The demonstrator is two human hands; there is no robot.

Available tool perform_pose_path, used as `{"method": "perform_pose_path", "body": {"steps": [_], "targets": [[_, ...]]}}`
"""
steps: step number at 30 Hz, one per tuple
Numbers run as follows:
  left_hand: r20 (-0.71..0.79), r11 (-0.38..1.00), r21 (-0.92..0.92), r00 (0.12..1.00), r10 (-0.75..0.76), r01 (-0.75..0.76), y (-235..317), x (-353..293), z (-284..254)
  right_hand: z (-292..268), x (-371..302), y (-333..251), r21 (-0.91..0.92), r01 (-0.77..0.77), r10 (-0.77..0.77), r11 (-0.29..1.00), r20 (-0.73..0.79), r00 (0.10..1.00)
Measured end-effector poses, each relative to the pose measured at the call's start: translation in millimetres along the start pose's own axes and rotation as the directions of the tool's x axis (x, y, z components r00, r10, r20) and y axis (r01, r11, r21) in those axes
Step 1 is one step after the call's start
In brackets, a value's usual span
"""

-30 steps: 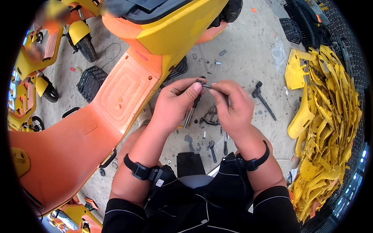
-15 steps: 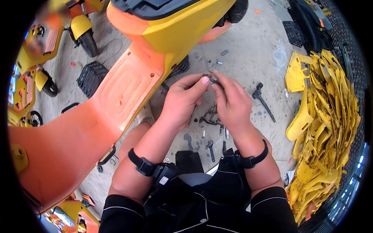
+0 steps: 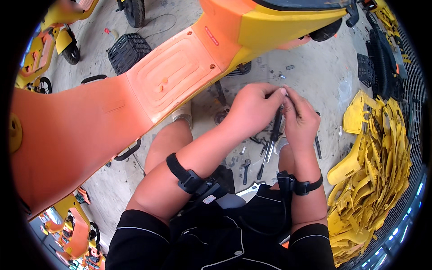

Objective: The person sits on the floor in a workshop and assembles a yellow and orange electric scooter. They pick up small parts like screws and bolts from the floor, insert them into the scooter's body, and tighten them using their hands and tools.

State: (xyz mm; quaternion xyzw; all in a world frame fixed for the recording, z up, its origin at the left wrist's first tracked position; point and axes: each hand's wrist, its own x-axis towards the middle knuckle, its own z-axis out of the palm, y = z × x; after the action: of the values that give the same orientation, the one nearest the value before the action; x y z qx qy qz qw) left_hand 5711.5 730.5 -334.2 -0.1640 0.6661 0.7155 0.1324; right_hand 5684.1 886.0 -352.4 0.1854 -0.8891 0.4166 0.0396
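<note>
My left hand (image 3: pixel 257 104) and my right hand (image 3: pixel 302 114) meet in front of me, thumbs and fingertips pinched together. Whatever is between the fingertips is too small and too covered to name. Just below the fingers shows a black-handled tool (image 3: pixel 276 125) with a thin metal shaft; whether a hand holds it or it lies on the floor I cannot tell. An adjustable wrench (image 3: pixel 246 172) rests on the concrete nearer to me. Left of my hands stands an orange and yellow scooter body (image 3: pixel 168 74) with a flat footboard.
A large heap of yellow plastic panels (image 3: pixel 375 180) fills the right side. A black basket (image 3: pixel 129 51) sits beyond the scooter, with other scooters (image 3: pixel 67 42) at far left. Small loose parts (image 3: pixel 289 67) are scattered on the concrete floor (image 3: pixel 324 58).
The view has shifted, so the scooter sits further right and higher. My hands appear further right, still pinched together. The black-handled tool now shows below them.
</note>
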Motion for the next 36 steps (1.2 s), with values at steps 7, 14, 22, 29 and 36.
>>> {"method": "perform_pose_path", "body": {"steps": [7, 14, 22, 29, 36], "targets": [[-0.298, 0.986, 0.091, 0.941, 0.162, -0.141, -7, 5, -5, 20, 1, 2, 0.095, -0.132, 0.133, 0.987, -0.003, 0.991], [-0.405, 0.923, 0.09, 0.833, 0.377, -0.374, -1, 6, -1, 79, 9, 20, -0.111, 0.03, 0.002, 0.993, 0.284, 0.959], [-0.422, 0.923, -0.054, 0.847, 0.323, -0.38, 0, -1, 4, 190, 57, 20, -0.433, 0.306, -0.087, 0.848, 0.456, 0.886], [-0.406, 0.931, -0.136, 0.876, 0.261, -0.34, 1, -3, -8, 234, 61, 36, -0.487, 0.468, -0.221, 0.737, 0.481, 0.848], [-0.375, 0.922, -0.194, 0.893, 0.247, -0.336, 5, -2, -7, 240, 64, 27, -0.537, 0.572, -0.281, 0.62, 0.529, 0.801]]}}
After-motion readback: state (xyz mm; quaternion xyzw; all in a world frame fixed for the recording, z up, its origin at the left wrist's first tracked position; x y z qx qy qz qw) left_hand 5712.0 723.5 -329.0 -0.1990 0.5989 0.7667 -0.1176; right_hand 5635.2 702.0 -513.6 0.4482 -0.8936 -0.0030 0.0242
